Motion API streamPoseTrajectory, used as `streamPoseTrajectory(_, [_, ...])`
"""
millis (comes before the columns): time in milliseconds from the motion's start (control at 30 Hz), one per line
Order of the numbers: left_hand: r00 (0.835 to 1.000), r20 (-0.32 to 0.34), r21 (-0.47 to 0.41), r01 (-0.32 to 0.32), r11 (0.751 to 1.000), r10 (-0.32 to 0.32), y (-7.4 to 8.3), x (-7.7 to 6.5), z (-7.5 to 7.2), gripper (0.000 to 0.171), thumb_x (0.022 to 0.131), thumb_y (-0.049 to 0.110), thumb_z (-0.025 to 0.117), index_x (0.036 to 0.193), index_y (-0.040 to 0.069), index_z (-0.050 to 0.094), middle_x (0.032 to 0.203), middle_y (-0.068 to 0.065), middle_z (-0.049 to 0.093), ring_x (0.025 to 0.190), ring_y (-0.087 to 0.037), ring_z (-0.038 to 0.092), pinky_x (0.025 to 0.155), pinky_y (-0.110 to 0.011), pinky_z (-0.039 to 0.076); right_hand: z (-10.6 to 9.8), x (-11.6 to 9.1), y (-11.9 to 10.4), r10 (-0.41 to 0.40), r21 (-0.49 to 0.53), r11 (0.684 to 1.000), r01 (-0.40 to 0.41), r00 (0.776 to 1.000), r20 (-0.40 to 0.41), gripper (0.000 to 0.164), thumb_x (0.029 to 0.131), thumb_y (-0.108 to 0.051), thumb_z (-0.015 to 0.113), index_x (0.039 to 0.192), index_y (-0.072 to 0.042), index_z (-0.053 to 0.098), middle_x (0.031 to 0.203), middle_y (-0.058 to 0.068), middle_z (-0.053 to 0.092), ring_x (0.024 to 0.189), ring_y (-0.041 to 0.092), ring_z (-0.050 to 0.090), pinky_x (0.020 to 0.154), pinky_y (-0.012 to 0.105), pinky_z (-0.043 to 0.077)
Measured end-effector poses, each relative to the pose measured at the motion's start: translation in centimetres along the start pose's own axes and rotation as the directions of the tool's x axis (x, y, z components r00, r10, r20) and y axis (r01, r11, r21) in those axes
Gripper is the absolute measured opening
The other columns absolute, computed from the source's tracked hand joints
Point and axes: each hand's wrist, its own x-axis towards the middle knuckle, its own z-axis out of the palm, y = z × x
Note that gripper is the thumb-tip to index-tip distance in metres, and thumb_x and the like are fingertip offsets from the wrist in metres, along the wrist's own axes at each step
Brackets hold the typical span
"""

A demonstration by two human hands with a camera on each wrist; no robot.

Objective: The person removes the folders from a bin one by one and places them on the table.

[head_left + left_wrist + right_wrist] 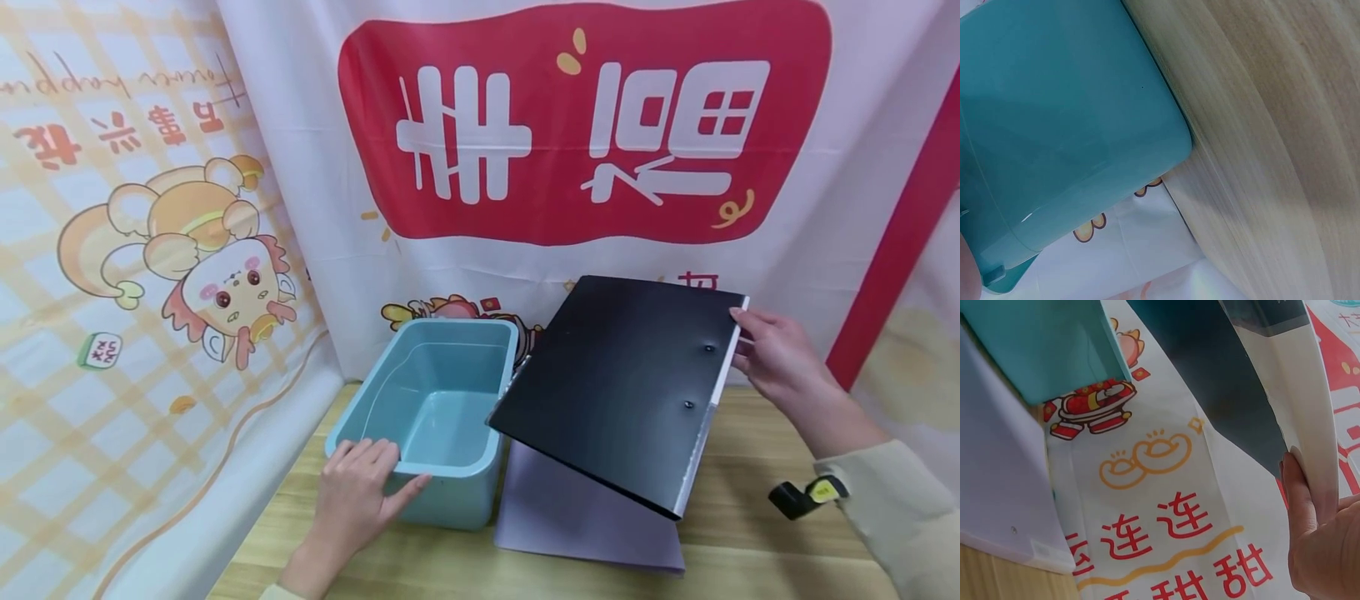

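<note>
A light blue plastic bin [457, 500] stands on the wooden table, its open top facing up. My left hand [358, 487] grips its near rim at the left corner, fingers over the edge and thumb along the outside. In the left wrist view the bin's wall [1072, 112] fills much of the picture. With my right hand [780, 354] I hold a black file folder [622, 375] by its pale spine, tilted, its left edge overlapping the bin's right rim in the head view. Beneath it lies a purple folder [585, 517], partly hidden, close beside the bin.
The wooden table [810, 550] extends to the right of the folders. A white cloth with a red printed panel [555, 125] hangs behind, and a checked printed cloth [45, 250] covers the left side. A black strap with a yellow label [817, 493] hangs at the right cuff.
</note>
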Motion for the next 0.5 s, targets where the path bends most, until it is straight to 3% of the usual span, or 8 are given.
streamPoseTrajectory(100, [1.000,0.005,0.002,0.002,1.000,-0.002,0.1,0.0,0.0,0.055,0.094,0.069,0.056,0.076,0.018,0.045,0.068,0.008,0.043,0.062,-0.013,0.044,0.065,-0.036,0.041,-0.7,-0.1,-0.1,0.020,0.029,0.999,-0.020,1.000,0.004,0.097,0.092,-0.044,0.070,0.164,-0.017,0.012,0.156,0.005,0.030,0.113,0.009,0.057,0.088,0.027,0.056])
streamPoseTrajectory(300, [1.000,-0.002,-0.003,-0.003,1.000,0.003,0.1,-0.1,0.2,0.055,0.094,0.069,0.056,0.075,0.018,0.045,0.068,0.009,0.041,0.061,-0.012,0.042,0.064,-0.036,0.041,-2.1,-0.2,-0.2,0.025,0.053,0.998,-0.025,1.000,-0.008,0.099,0.090,-0.043,0.074,0.164,-0.017,0.012,0.134,-0.003,0.046,0.104,0.006,0.062,0.087,0.027,0.057])
streamPoseTrajectory(500, [1.000,0.006,-0.009,0.000,1.000,0.000,0.2,-0.1,0.1,0.054,0.094,0.069,0.056,0.075,0.019,0.044,0.068,0.009,0.041,0.061,-0.012,0.042,0.065,-0.036,0.041,-3.2,-0.4,-0.1,0.003,0.051,0.999,-0.001,1.000,-0.024,0.100,0.089,-0.042,0.075,0.163,-0.016,0.013,0.144,0.001,0.042,0.099,0.005,0.065,0.083,0.027,0.058])
